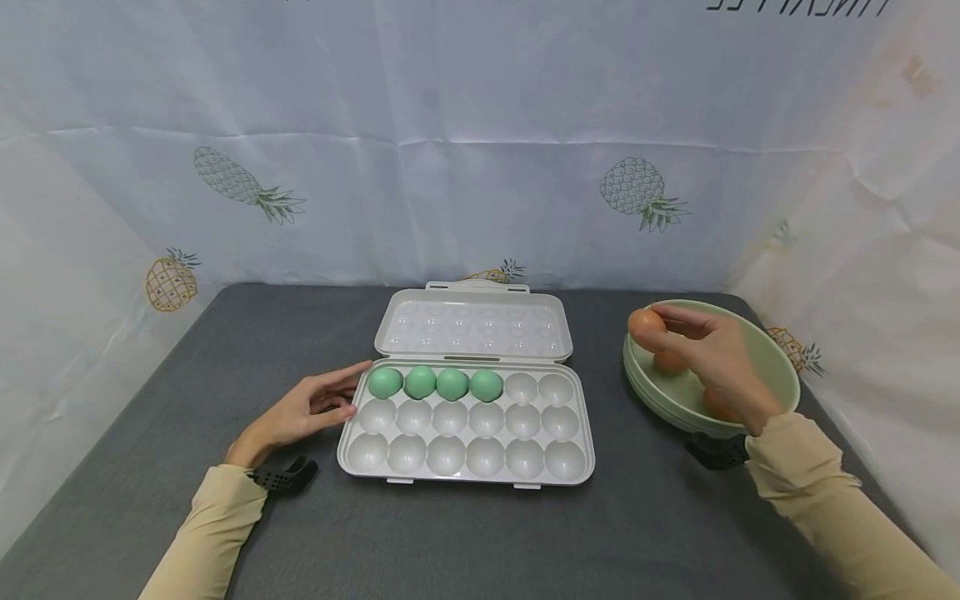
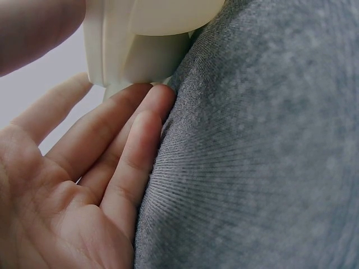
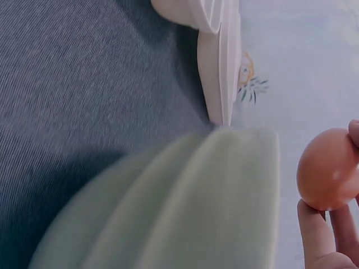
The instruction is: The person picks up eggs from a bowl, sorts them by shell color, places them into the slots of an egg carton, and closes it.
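Observation:
A white plastic egg box (image 1: 485,423) lies with its lid (image 1: 474,325) folded back on the dark cloth. Several green eggs (image 1: 452,384) fill the left part of its back row; the other cups hold nothing. My left hand (image 1: 309,408) rests at the box's left edge, fingers fairly straight and fingertips right at the side wall (image 2: 115,45). Over the left rim of a pale green bowl (image 1: 780,375), my right hand (image 1: 712,354) pinches a brown egg (image 3: 328,169) between thumb and fingertips. More brown eggs (image 1: 670,361) sit inside the bowl, partly hidden by this hand.
The bowl stands at the right, its outer wall ridged (image 3: 185,213). Dark grey cloth (image 1: 465,542) covers the table. White sheets with printed pineapples (image 1: 633,187) hang behind and at both sides.

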Available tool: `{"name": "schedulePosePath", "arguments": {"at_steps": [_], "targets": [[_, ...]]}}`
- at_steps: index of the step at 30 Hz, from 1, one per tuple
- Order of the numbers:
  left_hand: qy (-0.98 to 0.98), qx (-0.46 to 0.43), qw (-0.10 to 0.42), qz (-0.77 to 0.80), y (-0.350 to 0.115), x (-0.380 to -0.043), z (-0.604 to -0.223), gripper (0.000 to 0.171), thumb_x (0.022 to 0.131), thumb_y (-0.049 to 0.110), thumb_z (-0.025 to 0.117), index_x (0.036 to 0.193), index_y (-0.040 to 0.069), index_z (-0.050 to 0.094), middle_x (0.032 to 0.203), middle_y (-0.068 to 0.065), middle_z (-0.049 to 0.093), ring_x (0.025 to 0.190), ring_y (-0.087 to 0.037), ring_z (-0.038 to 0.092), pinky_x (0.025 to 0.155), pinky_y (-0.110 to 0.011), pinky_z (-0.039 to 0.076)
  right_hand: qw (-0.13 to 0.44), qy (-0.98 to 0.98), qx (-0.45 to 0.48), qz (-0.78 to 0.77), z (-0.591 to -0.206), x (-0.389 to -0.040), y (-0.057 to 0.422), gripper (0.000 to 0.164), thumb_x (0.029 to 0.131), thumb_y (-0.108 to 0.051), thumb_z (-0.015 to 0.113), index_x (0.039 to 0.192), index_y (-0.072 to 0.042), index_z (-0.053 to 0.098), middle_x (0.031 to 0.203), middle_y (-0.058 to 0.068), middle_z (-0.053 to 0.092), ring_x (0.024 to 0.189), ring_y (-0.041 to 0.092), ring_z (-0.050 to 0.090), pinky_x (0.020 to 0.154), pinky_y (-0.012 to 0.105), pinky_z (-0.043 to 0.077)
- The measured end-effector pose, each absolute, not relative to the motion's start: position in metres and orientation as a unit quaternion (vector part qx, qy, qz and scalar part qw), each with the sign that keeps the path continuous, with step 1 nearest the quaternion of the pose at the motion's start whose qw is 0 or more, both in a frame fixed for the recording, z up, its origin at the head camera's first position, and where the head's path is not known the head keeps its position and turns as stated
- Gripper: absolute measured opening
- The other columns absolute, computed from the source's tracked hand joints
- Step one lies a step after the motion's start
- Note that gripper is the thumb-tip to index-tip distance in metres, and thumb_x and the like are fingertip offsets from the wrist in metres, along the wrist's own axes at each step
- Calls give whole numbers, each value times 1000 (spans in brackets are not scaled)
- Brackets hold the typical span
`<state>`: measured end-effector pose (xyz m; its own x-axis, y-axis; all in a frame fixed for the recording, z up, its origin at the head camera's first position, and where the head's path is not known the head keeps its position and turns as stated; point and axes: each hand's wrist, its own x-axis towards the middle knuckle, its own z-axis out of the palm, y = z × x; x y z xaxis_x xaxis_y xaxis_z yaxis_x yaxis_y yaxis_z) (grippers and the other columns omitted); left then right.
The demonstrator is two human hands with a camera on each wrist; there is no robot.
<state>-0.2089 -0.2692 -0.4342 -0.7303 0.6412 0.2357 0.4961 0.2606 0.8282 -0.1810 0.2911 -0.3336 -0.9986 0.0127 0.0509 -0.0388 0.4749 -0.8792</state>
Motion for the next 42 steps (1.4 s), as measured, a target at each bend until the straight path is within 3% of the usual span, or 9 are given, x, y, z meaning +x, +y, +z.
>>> {"name": "schedulePosePath", "arguments": {"at_steps": [3, 9, 13, 18, 24, 28, 33, 36, 42], "targets": [[790, 362, 73, 490, -269, -210, -434, 65, 97, -4, 61, 156, -6, 34, 147, 11, 54, 125, 8, 57, 92, -17, 53, 18, -849, 16, 529, -333, -182, 283, 62, 95, -35, 74, 151, -16, 53, 120, -28, 62, 115, -8, 56, 93, 11, 45], [794, 359, 72, 484, -268, -209, -434, 65, 98, -4, 62, 156, -6, 34, 147, -28, 53, 125, 7, 58, 91, -17, 54, 14, -845, 19, 534, -331, -188, 267, 64, 93, -35, 76, 149, -13, 55, 118, -28, 63, 117, -7, 55, 95, 14, 45], [795, 358, 73, 484, -268, -209, -433, 65, 97, -4, 62, 156, -6, 34, 144, -38, 50, 123, 7, 58, 90, -17, 54, 15, -846, 17, 533, -331, -193, 257, 65, 91, -34, 79, 148, -14, 56, 116, -31, 60, 120, -7, 51, 100, 21, 43], [794, 360, 75, 485, -268, -209, -433, 65, 98, -4, 61, 157, -5, 34, 143, -39, 50, 122, 7, 59, 90, -18, 54, 32, -839, 36, 542, -333, -197, 244, 62, 90, -27, 80, 145, -9, 58, 113, -31, 61, 117, -3, 54, 99, 25, 46], [795, 357, 76, 485, -268, -209, -433, 65, 98, -4, 61, 157, -5, 34, 143, -39, 50, 123, 7, 59, 90, -18, 54, 38, -826, 65, 558, -336, -201, 228, 59, 90, -18, 80, 144, -3, 58, 116, -26, 59, 109, -6, 58, 96, 22, 48], [793, 359, 76, 487, -268, -209, -432, 65, 97, -4, 61, 156, -7, 34, 142, -39, 51, 121, 6, 60, 89, -18, 54, 42, -825, 70, 558, -338, -205, 218, 58, 87, -17, 82, 140, -3, 62, 115, -23, 60, 105, -5, 61, 86, 17, 53], [794, 357, 75, 487, -267, -208, -431, 65, 97, -4, 62, 155, -7, 34, 141, -39, 52, 120, 6, 60, 89, -18, 54, 47, -816, 86, 569, -342, -209, 203, 54, 83, -15, 85, 134, -4, 67, 113, -24, 64, 106, -2, 63, 88, 18, 54], [794, 355, 75, 488, -268, -208, -432, 65, 97, -4, 63, 155, -8, 34, 141, -38, 52, 119, 6, 61, 89, -18, 54, 42, -807, 102, 580, -343, -211, 194, 54, 82, -11, 85, 134, -4, 68, 116, -18, 69, 107, 1, 65, 88, 21, 56], [795, 354, 73, 487, -267, -208, -433, 64, 97, -4, 62, 155, -9, 35, 141, -40, 51, 119, 6, 61, 89, -18, 54, 35, -797, 130, 589, -344, -212, 176, 53, 83, -7, 83, 134, -5, 67, 128, 14, 71, 107, 4, 66, 87, 27, 57]]}}
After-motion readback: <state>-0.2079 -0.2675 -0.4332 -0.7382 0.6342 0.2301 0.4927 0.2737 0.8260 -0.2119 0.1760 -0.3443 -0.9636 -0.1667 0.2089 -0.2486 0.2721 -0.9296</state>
